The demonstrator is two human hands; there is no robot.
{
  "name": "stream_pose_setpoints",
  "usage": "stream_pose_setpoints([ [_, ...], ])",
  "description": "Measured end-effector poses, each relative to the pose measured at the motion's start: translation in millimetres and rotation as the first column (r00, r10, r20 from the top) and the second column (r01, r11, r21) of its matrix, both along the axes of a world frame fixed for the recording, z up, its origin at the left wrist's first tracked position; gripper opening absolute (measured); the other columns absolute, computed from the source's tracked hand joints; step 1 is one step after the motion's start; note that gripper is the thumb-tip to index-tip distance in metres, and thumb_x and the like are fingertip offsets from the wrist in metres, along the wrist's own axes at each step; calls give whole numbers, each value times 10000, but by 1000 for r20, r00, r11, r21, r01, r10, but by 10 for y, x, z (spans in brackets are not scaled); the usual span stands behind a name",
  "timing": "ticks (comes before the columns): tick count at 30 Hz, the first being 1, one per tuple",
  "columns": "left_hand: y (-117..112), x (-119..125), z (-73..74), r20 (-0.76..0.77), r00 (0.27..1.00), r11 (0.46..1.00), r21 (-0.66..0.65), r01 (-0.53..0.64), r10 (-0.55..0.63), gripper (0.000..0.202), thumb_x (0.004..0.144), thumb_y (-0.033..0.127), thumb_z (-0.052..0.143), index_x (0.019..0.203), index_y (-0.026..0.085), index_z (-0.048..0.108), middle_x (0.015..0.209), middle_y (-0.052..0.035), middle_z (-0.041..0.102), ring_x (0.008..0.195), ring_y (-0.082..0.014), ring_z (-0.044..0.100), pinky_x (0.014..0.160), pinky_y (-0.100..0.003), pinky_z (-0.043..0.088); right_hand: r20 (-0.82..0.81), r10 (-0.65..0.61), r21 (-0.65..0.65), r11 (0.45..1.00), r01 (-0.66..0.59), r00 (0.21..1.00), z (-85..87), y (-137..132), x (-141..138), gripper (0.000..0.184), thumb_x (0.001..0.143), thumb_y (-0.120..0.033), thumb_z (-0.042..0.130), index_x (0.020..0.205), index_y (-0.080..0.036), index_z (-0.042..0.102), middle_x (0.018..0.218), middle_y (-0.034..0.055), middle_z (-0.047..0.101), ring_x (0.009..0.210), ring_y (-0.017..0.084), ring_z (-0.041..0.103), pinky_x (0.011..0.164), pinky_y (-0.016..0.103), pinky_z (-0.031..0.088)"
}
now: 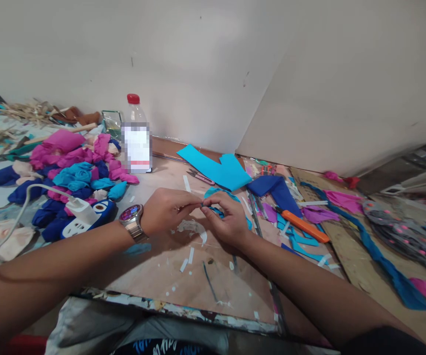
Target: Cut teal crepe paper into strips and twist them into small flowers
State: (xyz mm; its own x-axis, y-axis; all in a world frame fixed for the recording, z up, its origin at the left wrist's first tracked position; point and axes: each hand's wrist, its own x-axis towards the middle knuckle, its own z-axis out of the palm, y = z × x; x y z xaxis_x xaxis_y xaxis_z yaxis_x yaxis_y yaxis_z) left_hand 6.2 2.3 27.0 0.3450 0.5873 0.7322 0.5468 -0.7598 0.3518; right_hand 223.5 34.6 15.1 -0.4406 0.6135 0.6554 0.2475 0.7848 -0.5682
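Note:
Over the middle of the board, my left hand [166, 209] and my right hand [228, 217] meet fingertip to fingertip. Both pinch a small piece of blue strip [218, 212], which looks like fabric and is mostly hidden by the fingers. A watch is on my left wrist. Just beyond the hands lie a bright blue cloth piece [220, 170] and small pink-handled snips [200, 177]. To the right of my right hand are a dark blue folded piece [277, 192] and an orange utility knife [304, 227].
At left, a pile of pink and blue fabric flowers [74, 175] surrounds a power strip [87, 219] with a white charger and cable. A red-capped bottle [133, 113] stands by the wall. Blue offcuts, a long blue strip [375, 256] and a grey spotted bundle [401, 231] lie right.

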Motion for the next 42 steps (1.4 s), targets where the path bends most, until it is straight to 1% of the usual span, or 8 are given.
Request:
stream_pose_setpoints([
  [4,-4,-4,16,26,1000,998,-59,-10,12,195,1021,245,615,1076,220,801,1014,-16,841,846,-130,796,721,-204,566,-14,3,-10,1000,-3,1000,-7,3,-3,29,942,-233,718,968,-243,726,918,36,772,880,211,713,834,381,545],
  [8,-18,-1,26,41,999,995,-96,25,-21,186,996,255,656,1108,226,801,991,-13,841,775,-123,779,677,-209,556,-52,1,-31,1000,-2,999,-32,16,-3,24,943,-228,719,941,-238,741,910,45,783,862,209,725,809,373,554],
  [13,-42,14,62,79,996,989,-142,39,-27,178,1008,298,662,1051,214,812,960,-19,840,791,-126,778,698,-207,556,-86,39,-53,998,-43,996,-39,10,8,45,944,-249,717,966,-242,755,924,57,791,861,217,735,783,373,573],
  [19,-44,26,65,133,991,976,-215,29,0,178,983,325,694,993,206,825,845,-11,825,646,-104,716,600,-194,519,-51,26,14,1000,-25,998,-5,17,15,60,949,-245,716,961,-243,776,917,58,807,852,219,740,812,393,572],
  [25,-59,26,101,150,989,964,-264,27,13,182,971,339,706,974,208,831,812,-19,818,625,-108,703,567,-192,500,-33,-10,43,999,11,999,13,17,24,51,925,-236,742,962,-247,776,902,53,808,843,219,735,792,389,580],
  [29,-52,21,105,148,989,963,-268,27,13,194,978,343,690,962,208,828,797,-20,811,623,-111,696,565,-196,498,-11,-43,34,998,43,999,22,11,21,39,919,-250,747,948,-247,773,885,49,806,851,223,725,803,397,577],
  [35,-53,20,108,145,989,954,-298,32,12,195,980,340,688,989,206,829,826,-26,818,621,-107,690,561,-194,491,-8,-48,55,997,49,999,31,11,16,32,922,-237,747,940,-247,772,877,47,807,845,223,722,791,393,571],
  [42,-57,23,135,159,987,958,-284,30,16,174,966,324,711,1001,206,835,826,-16,823,614,-99,688,542,-189,481,-13,-50,57,997,51,999,33,6,6,32,926,-237,747,945,-250,769,874,46,802,847,224,717,796,398,563],
])
